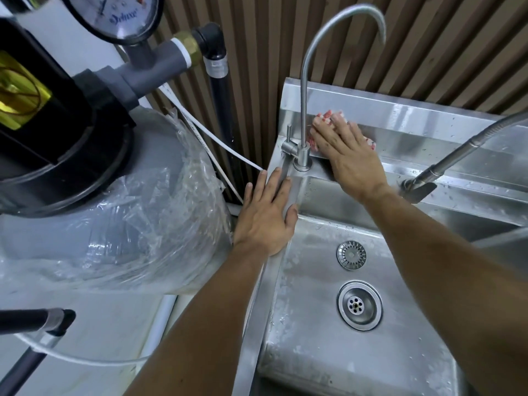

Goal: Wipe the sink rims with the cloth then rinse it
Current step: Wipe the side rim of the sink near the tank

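A stainless steel sink [274, 267] fills the right half of the view, wet with droplets. My right hand [345, 155] presses flat, fingers straight, on a red-and-white cloth [325, 115] against the back rim and splashback, just right of the thin gooseneck tap [303, 155]. Most of the cloth is hidden under the hand. My left hand [265, 215] rests flat on the sink's left rim, fingers straight, thumb at the basin's edge.
A strainer [351, 254] lies in the basin above the drain [360, 305]. A flexible spray faucet [428, 178] reaches in from the right. A plastic-wrapped grey tank [114, 218] with a gauge [114, 15], pipes and white tubing stands close on the left.
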### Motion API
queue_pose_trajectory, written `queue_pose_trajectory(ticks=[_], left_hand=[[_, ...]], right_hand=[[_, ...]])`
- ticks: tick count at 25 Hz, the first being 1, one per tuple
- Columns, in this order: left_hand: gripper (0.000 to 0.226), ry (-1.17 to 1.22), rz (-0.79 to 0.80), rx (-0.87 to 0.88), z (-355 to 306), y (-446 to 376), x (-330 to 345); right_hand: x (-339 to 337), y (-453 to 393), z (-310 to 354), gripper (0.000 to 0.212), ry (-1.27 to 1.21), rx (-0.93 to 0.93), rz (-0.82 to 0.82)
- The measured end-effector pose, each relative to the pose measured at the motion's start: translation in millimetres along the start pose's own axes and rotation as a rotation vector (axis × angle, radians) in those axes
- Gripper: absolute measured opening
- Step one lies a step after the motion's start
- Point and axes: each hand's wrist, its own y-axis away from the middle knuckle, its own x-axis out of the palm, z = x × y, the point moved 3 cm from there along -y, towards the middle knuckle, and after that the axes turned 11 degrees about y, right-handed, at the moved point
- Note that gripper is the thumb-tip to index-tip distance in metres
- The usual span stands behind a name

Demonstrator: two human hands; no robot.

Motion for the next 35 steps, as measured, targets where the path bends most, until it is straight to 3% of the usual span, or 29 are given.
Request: queue_pose_trajectory(ticks=[3, 7, 10, 12, 14, 18, 21, 24, 28, 32, 35], left_hand=[[0.065, -0.005, 0.007, -0.010, 0.1, 1.6, -0.9], [0.065, -0.011, 0.030, -0.021, -0.3, 5.4, 0.1], [0.064, 0.030, 0.019, -0.039, -0.9, 33.4, 1.4], [0.062, 0.049, 0.006, -0.026, -0.9, 63.0, 2.9], [0.061, 0.057, -0.024, -0.017, 0.9, 90.4, 4.7], [0.063, 0.046, -0.024, -0.012, 3.8, 108.8, 6.8], [0.063, 0.039, -0.035, -0.017, 2.7, 103.0, 6.5], [0.063, 0.036, -0.037, -0.021, 2.1, 101.2, 7.0], [0.062, 0.046, -0.010, -0.031, 2.3, 102.1, 5.7], [0.062, 0.051, -0.001, -0.032, 2.0, 102.8, 5.3], [0.062, 0.042, -0.011, -0.027, 2.9, 102.3, 7.1]], right_hand=[[3.0, 22.1, 17.7, 0.055, -0.292, 0.194, 0.099], [6.9, 33.9, 36.6, 0.053, -0.340, 0.522, 0.124], [-5.0, 25.3, 39.2, 0.034, -0.532, 0.600, 0.138], [-29.2, 22.4, 47.6, 0.030, -0.805, 0.644, 0.034], [-46.4, 16.7, 73.4, 0.030, -0.892, 0.563, -0.040], [-38.5, 13.6, 120.0, 0.060, -0.439, 0.216, 0.068], [-31.4, 14.2, 116.2, 0.062, -0.465, -0.025, 0.100], [-29.4, -6.2, 112.2, 0.064, -0.425, -0.148, 0.170], [-27.5, -53.1, 111.6, 0.069, -0.496, 0.080, 0.256], [-35.4, -49.2, 120.8, 0.062, -0.573, 0.262, 0.270], [-39.7, -29.6, 133.6, 0.060, -0.650, 0.277, 0.280]])
